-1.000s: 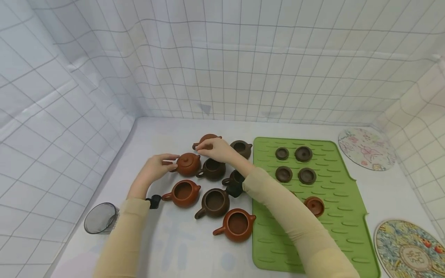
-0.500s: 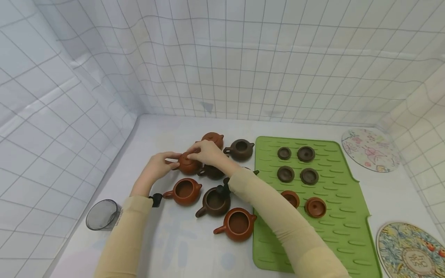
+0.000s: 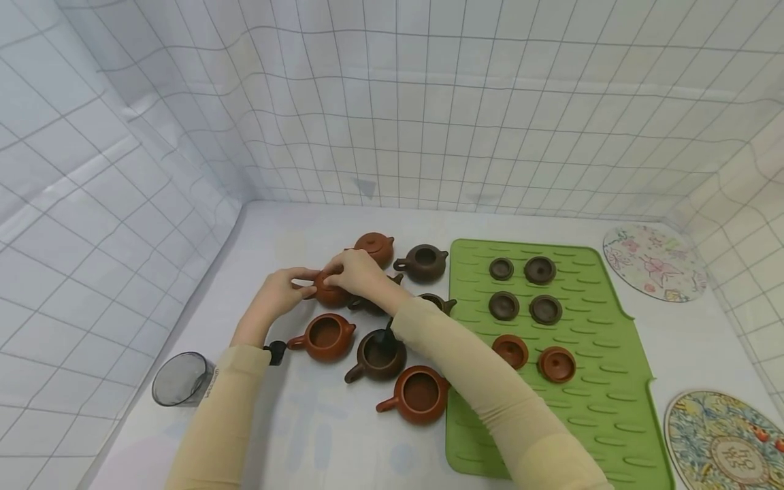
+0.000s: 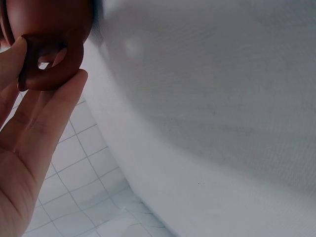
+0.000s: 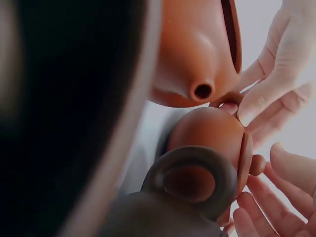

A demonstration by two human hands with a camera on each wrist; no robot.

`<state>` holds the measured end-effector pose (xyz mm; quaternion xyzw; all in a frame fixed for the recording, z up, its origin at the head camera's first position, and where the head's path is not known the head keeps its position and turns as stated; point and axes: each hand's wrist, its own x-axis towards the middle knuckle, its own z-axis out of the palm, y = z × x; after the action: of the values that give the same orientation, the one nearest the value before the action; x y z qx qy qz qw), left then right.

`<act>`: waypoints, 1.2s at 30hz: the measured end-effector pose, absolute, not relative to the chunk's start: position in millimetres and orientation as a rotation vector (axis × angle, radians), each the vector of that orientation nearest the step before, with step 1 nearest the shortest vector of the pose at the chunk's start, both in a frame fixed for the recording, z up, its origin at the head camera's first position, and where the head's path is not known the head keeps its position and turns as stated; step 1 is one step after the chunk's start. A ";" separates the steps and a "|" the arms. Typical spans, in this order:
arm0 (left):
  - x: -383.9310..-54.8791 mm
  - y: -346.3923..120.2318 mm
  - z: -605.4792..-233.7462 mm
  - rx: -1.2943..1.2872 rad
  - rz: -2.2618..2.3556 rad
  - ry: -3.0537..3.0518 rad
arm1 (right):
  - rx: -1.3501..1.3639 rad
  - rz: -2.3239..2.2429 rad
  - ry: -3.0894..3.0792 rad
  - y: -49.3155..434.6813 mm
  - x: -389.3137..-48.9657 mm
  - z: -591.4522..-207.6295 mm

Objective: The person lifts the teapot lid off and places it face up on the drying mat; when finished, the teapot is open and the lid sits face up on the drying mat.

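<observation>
In the head view a small reddish-brown teapot [image 3: 331, 297] with its lid in place stands at the left of several teapots. My left hand [image 3: 273, 299] pinches its loop handle [image 4: 69, 66] between thumb and fingers. Over the top is my right hand [image 3: 361, 273]. In the right wrist view its fingertips are at the lid [image 5: 245, 155] beside the round knob [image 5: 257, 164], with the thumb apart from it. Close by are a lidless reddish teapot [image 5: 192, 54] and a dark teapot's handle [image 5: 224, 173]. A lidded reddish teapot [image 3: 375, 246] stands behind.
Several more lidless teapots, such as a red one [image 3: 401, 403] and a dark one [image 3: 427, 273], stand close together. On the right, a green mat [image 3: 588, 422] bears several upturned lids [image 3: 557, 364]. A clear glass [image 3: 180, 378] and two patterned round mats [image 3: 655, 262] lie toward the sides.
My right hand has moved left and down from the rear lidded teapot to the lid of the teapot in my left hand. The left hand keeps its grip on the handle.
</observation>
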<state>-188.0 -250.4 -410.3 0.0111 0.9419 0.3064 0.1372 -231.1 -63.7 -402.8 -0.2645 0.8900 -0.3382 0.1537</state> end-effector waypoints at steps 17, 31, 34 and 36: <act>-186.9 -248.5 -408.1 0.014 0.870 2.728 | -0.712 -0.897 2.680 -71.1 -226.1 -406.3; -189.9 -247.5 -410.4 0.028 0.869 2.740 | -0.709 -1.114 2.595 -55.9 -228.7 -410.0; -189.5 -247.6 -411.1 0.026 0.864 2.743 | -0.651 -1.184 2.533 -48.9 -225.9 -409.6; -189.0 -247.8 -411.2 0.027 0.862 2.748 | -0.610 -1.225 2.487 -43.3 -224.4 -409.3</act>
<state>-189.0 -247.8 -411.2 0.0093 0.9460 0.2967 0.1303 -224.4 -43.3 -409.3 -0.2124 0.8660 -0.4267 0.1508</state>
